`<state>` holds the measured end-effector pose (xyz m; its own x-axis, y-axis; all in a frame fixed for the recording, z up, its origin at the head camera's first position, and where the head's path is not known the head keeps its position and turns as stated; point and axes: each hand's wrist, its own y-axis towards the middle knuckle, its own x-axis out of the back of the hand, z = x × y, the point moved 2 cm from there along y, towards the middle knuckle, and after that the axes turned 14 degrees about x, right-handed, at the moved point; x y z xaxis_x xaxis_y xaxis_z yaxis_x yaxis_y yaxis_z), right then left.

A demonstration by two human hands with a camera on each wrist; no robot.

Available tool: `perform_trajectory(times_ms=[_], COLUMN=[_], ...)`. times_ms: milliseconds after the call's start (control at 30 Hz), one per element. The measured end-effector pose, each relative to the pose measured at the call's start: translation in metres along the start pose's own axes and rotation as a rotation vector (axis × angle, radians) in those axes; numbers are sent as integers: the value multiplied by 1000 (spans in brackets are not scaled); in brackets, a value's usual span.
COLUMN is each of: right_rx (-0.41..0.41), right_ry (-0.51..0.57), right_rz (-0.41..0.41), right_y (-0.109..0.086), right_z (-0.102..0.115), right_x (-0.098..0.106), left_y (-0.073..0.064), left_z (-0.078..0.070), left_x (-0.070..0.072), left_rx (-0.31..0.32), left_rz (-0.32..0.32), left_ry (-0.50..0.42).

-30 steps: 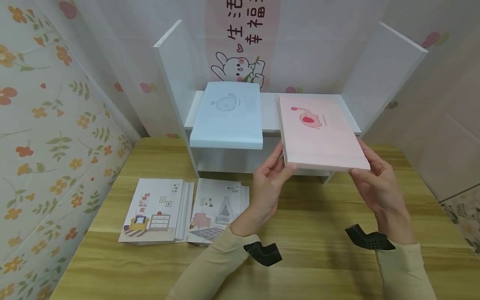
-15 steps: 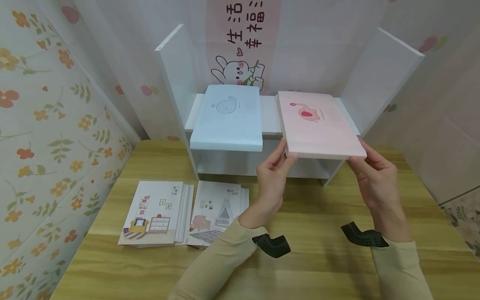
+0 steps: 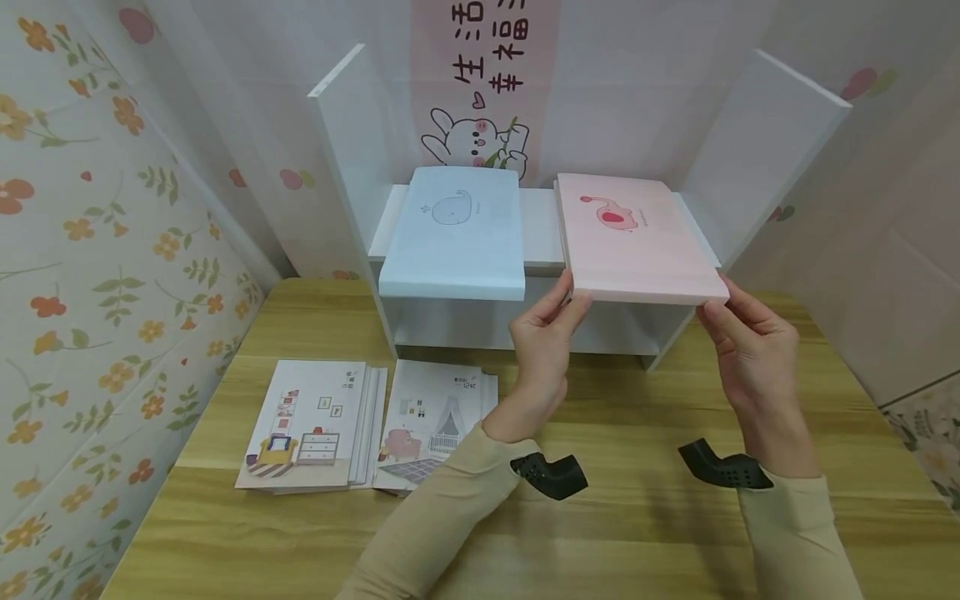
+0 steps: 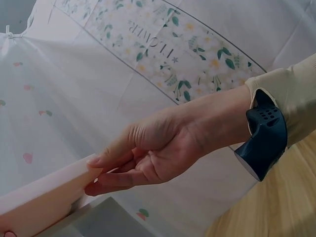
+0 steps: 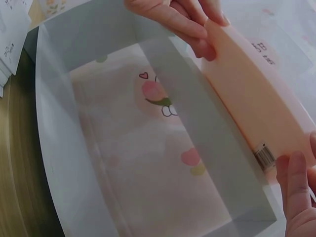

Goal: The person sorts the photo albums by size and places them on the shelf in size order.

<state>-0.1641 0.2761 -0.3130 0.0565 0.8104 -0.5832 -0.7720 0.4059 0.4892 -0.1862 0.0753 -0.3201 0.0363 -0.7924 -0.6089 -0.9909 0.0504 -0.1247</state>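
A pink book (image 3: 637, 250) with an elephant drawing lies flat over the right part of the white shelf's (image 3: 542, 221) upper board, its near edge jutting past the front. My left hand (image 3: 542, 350) pinches the near left corner, thumb on top and fingers below. At the near right corner my right hand (image 3: 759, 367) grips the same book in a like way. From the right wrist view, the book's pale underside (image 5: 252, 98) shows a barcode label (image 5: 264, 156). To its left, a light blue book (image 3: 455, 242) with a whale drawing rests on the same board.
Two stacks of thin white booklets, one at the left (image 3: 307, 425) and one beside it (image 3: 431, 421), lie on the wooden table (image 3: 600, 533). Tall white side panels (image 3: 780, 150) flank the shelf. A patterned curtain (image 3: 90, 250) hangs on the left.
Both hands have pushed the pink book farther back over the upper board, so less of it overhangs the front. The blue book and the booklets stay put.
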Motion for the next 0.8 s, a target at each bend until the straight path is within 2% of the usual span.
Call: perform_trajectory(times_ms=[267,467,800], right_rx=[-18,-15,12], right_ry=[39,24,1], right_rz=[-68,-71,-83], right_y=[2,2,2], right_z=[-1,-3,-5], right_x=[-1,0,-1], left_y=[3,5,7], left_z=[-1,-1,-1], left_x=[-1,0,-1], left_rx=[-6,-31,-58], left_rz=[-13,1,5], left_ry=[35,72,78])
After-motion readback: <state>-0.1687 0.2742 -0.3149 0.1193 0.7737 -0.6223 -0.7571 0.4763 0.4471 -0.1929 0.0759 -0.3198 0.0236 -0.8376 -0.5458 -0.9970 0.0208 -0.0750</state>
